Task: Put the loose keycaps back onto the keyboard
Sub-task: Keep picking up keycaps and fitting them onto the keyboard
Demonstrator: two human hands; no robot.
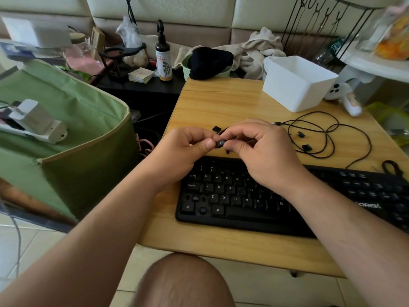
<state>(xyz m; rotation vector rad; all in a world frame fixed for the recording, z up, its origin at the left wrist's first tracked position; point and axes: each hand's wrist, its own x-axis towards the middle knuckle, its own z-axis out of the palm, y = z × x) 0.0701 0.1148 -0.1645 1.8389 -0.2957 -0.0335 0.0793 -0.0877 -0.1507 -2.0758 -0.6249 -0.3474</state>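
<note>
Both hands, left hand (186,147) and right hand (261,151), pinch one small black keycap (220,143) just above the keyboard (243,209). Their fingers are curled. More keycaps (307,147) lie on the bench (221,103) behind the keyboard.

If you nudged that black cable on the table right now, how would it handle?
The black cable lies in loose, overlapping loops, so it is probably floppy and light. A push would likely drag the loops rather than slide it whole. It could snag the loose keycaps beside it.

You see soft, even daylight with faint shadows; wide-angle distortion bends the frame edges, and the upper corners are blurred.
</note>
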